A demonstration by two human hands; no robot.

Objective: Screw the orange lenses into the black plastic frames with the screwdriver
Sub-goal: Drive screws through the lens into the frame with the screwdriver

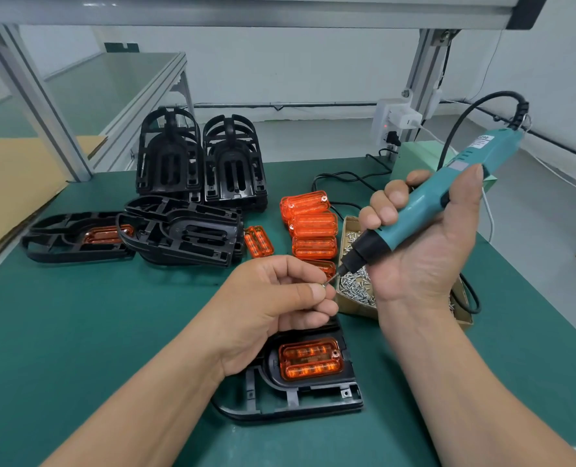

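A green work mat (94, 332) covers the bench. At the back of it, two stacks of black plastic frames (168, 163) stand upright, and another stack (182, 234) lies flat in front of them. To the left lies a single frame (74, 237) with an orange lens in it. The nearest frame (293, 396) lies close to the person, partly under the left wrist, with an orange lens (310, 362) seated in its recess.

The right hand (424, 251) wraps round a teal corded electric screwdriver (424, 203), tilted with its bit pointing down and left. The left hand (273, 298) pinches a small screw (324, 284) between thumb and forefinger, right at the bit tip.

A pile of loose orange lenses (313, 227) sits mid-mat, with one more lens (259, 241) beside the flat stack. A cardboard box (355, 307) under the screwdriver holds silver screws (357, 286).
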